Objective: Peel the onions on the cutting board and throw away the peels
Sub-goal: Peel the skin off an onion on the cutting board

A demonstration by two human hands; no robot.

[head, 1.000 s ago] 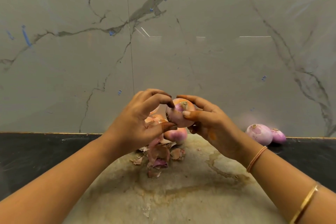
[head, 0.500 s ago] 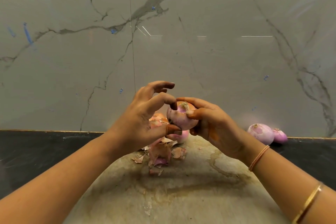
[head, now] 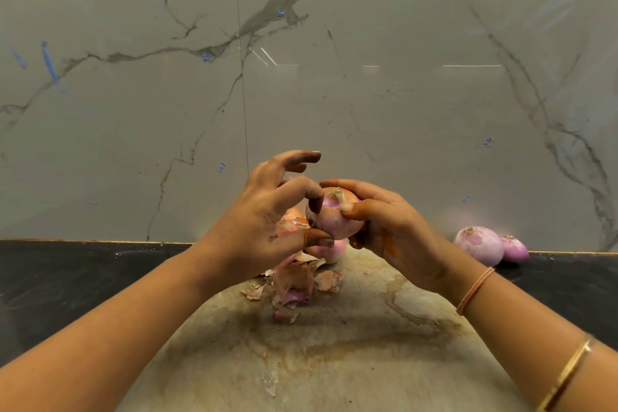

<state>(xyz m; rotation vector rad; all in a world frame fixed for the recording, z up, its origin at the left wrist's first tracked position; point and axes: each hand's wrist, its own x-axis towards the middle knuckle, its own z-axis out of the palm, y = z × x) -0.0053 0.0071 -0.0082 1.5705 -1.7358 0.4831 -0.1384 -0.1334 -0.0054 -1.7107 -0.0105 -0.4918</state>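
My right hand (head: 388, 221) grips a pink onion (head: 334, 216) in the air above the stained cutting board (head: 334, 344). The stem end of the onion points up. My left hand (head: 264, 221) pinches at the onion's left side with index finger and thumb; its other fingers are spread upward. Below the hands another onion (head: 329, 251) lies on the board, partly hidden. A heap of dry peels (head: 294, 281) lies beside it. An unpeeled onion (head: 294, 216) shows behind my left hand.
Two peeled purple onions (head: 478, 244) (head: 515, 247) lie on the black counter (head: 67, 278) at the right, against the marble wall (head: 301, 77). The board's near half holds only stains and small peel scraps (head: 284, 316).
My left hand's middle and ring fingers have lifted off the onion and spread upward. Its index finger and thumb stay at the onion. The right hand has kept its grip.
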